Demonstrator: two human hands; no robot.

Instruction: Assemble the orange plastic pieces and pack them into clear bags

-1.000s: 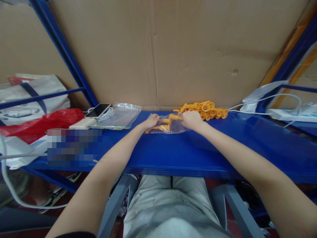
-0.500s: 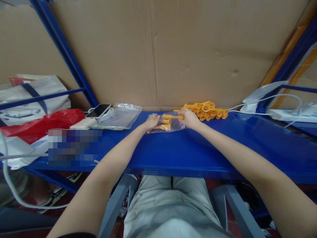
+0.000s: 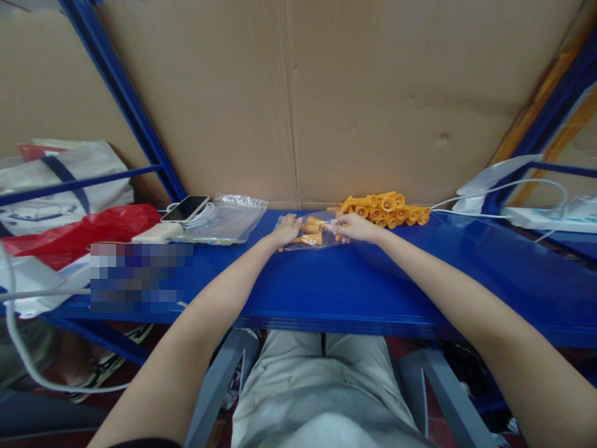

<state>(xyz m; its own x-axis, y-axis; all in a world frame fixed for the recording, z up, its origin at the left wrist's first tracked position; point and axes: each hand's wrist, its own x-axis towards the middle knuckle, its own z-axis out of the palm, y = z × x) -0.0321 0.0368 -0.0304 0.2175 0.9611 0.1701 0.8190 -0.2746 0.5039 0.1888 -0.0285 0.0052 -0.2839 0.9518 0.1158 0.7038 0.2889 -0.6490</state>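
A clear plastic bag lies on the blue tabletop with several orange, trumpet-shaped plastic pieces inside. My left hand grips the bag's left end, its fingers curled over the film. At the right end of the bag, my right hand has its fingers closed on the film, near a bit of orange. Exactly what lies under those fingertips is partly hidden. Just behind my right hand is a stacked pile of the same orange pieces, flared ends facing me.
Left of the bag lies a stack of clear bags, with a phone and coiled white cable beside it. Farther left are a white box and a red bag. A power strip stands at right; cardboard backs the table.
The orange piece that my right hand held has gone into the bag among the others. My right hand's fingers have shifted slightly down at the bag's end. My left hand stays put.
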